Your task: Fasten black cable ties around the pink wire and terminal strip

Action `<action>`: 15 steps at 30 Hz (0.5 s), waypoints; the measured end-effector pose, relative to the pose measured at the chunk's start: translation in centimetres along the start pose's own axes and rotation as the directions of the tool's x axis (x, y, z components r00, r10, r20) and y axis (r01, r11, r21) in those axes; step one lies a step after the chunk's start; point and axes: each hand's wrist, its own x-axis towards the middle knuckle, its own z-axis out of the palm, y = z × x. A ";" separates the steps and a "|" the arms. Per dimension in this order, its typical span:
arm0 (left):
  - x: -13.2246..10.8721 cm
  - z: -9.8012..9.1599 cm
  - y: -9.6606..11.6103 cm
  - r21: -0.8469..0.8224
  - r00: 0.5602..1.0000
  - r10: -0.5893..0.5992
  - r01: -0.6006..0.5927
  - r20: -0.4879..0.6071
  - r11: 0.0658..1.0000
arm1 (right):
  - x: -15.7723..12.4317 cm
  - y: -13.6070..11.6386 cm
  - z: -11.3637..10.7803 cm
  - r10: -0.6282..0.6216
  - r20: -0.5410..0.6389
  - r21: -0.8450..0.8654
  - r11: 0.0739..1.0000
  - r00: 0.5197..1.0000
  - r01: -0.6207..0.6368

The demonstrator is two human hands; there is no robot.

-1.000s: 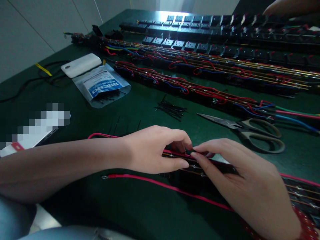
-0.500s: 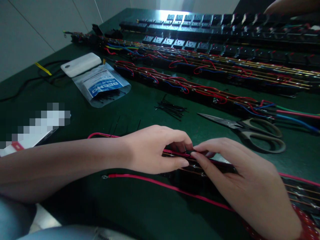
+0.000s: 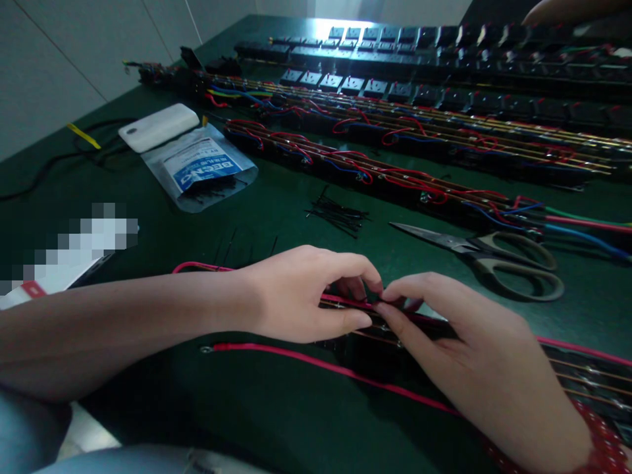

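Note:
My left hand [image 3: 306,296] and my right hand [image 3: 464,355] meet fingertip to fingertip over a long black strip [image 3: 582,378] lying near the table's front edge. Both pinch at the same spot, where a red wire [image 3: 345,303] runs along the strip's top. What sits between the fingertips is too small and dark to name. A second red wire [image 3: 306,359] with a ring terminal at its left end lies on the green mat just in front of the strip.
Scissors [image 3: 494,253] lie right of centre, a small heap of black cable ties [image 3: 338,216] behind my hands. A bag of ties [image 3: 200,171] and a white case [image 3: 158,127] sit at the left. Several wired socket strips [image 3: 395,178] fill the back. Another person's hand [image 3: 567,12] shows top right.
Almost nothing: my right hand's fingers have shifted slightly at the pinch point, and the view has drifted a touch.

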 end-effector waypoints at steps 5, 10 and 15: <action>-0.2 -0.2 0.6 -0.059 0.999 -0.046 0.047 0.019 0.997 | 0.0 0.2 0.0 -0.014 0.005 0.007 1.000 1.000 0.014; -0.3 -0.4 0.9 -0.062 0.998 -0.058 0.060 0.032 0.996 | 0.0 0.2 0.0 -0.011 0.027 0.003 1.000 1.000 0.011; -0.2 -0.3 0.8 -0.056 0.998 -0.055 0.057 0.033 0.997 | 0.0 0.3 -0.1 -0.021 0.074 0.016 1.000 0.997 0.020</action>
